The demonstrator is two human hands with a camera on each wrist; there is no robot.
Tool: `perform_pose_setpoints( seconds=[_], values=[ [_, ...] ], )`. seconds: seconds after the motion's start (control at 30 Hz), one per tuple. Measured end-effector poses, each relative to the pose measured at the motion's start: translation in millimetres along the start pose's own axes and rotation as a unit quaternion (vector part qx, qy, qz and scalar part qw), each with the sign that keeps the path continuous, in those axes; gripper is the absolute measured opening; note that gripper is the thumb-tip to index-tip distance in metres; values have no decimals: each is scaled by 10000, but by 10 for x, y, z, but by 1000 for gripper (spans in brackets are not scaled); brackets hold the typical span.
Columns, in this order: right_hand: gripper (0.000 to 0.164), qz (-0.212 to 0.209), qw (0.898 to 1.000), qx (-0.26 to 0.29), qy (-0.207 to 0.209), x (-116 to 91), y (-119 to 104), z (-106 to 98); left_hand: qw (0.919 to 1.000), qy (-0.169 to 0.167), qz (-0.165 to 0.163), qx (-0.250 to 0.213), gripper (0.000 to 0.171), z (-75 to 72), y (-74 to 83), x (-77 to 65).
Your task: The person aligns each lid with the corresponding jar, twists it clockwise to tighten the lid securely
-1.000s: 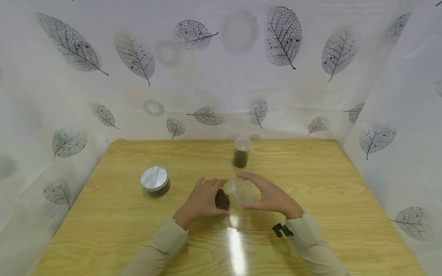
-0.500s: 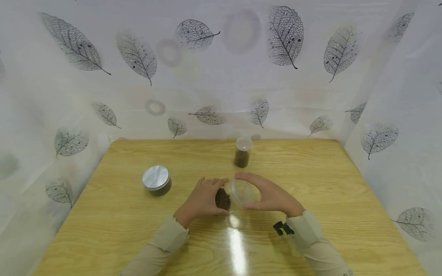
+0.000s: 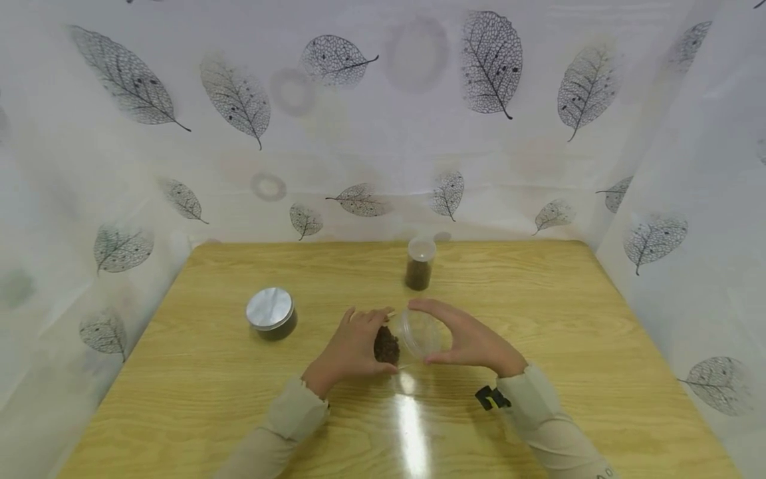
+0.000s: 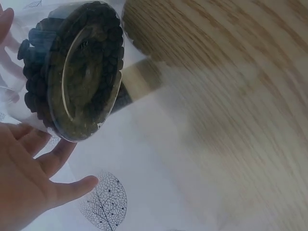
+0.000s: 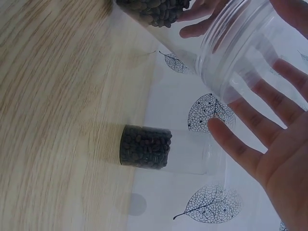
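My left hand (image 3: 353, 346) grips a clear jar of dark coffee beans (image 4: 86, 72). In the left wrist view its base faces the camera, with the beans massed against it. Just right of the beans, the thumb and fingers of my right hand (image 3: 473, 336) curl round a clear, round piece like a jar lid (image 5: 236, 53), with ridges round its rim. The two hands face each other over the middle of the table. Whether the clear piece touches the jar I cannot tell.
Beyond the hands a clear lidded jar (image 3: 419, 266), partly filled with dark beans, stands upright near the back edge. To the left is a round container with a silver lid (image 3: 270, 309). A leaf-patterned white curtain (image 3: 383, 153) surrounds the wooden table (image 3: 209, 392).
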State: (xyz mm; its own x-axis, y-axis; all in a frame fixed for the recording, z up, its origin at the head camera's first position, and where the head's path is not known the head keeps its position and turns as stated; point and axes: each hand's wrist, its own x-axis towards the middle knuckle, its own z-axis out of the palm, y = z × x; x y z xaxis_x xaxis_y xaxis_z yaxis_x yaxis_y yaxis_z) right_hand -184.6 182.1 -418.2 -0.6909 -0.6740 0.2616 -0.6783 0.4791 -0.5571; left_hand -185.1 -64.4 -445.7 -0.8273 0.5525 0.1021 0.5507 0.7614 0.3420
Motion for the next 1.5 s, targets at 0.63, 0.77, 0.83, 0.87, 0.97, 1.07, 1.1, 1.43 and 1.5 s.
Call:
perform_pose_setpoints(
  seconds=[0.63,0.77,0.83,0.87,0.97,1.07,1.1,1.43,1.5],
  values=[
    [87,94,9987,-491,5,-15,-62,62,9842,623,130,1652,96,21,29,-100],
    [88,148,9977,-661,82,-13,-87,82,9839,705,124,1638,96,23,14,-120],
    [89,125,9971,-734,121,-8,-95,87,9846,719,118,1588,96,26,5,-129],
    [90,124,9969,-773,118,-4,-99,87,9850,724,113,1564,96,26,0,-132],
    [94,128,9962,-860,61,2,-104,73,9868,754,93,1428,96,24,-16,-140],
    [98,113,9944,-1052,-35,8,-97,38,9883,790,98,1300,95,19,-33,-145],
    [100,42,9934,-1143,-59,12,-92,23,9887,801,107,1262,95,19,-38,-147],
    [95,-666,9827,-1683,-382,99,-101,-92,9900,767,191,1168,95,-4,-57,-134],
    [95,-691,9811,-1742,-471,113,-118,-102,9905,718,180,1162,95,-9,-58,-128]
  ],
)
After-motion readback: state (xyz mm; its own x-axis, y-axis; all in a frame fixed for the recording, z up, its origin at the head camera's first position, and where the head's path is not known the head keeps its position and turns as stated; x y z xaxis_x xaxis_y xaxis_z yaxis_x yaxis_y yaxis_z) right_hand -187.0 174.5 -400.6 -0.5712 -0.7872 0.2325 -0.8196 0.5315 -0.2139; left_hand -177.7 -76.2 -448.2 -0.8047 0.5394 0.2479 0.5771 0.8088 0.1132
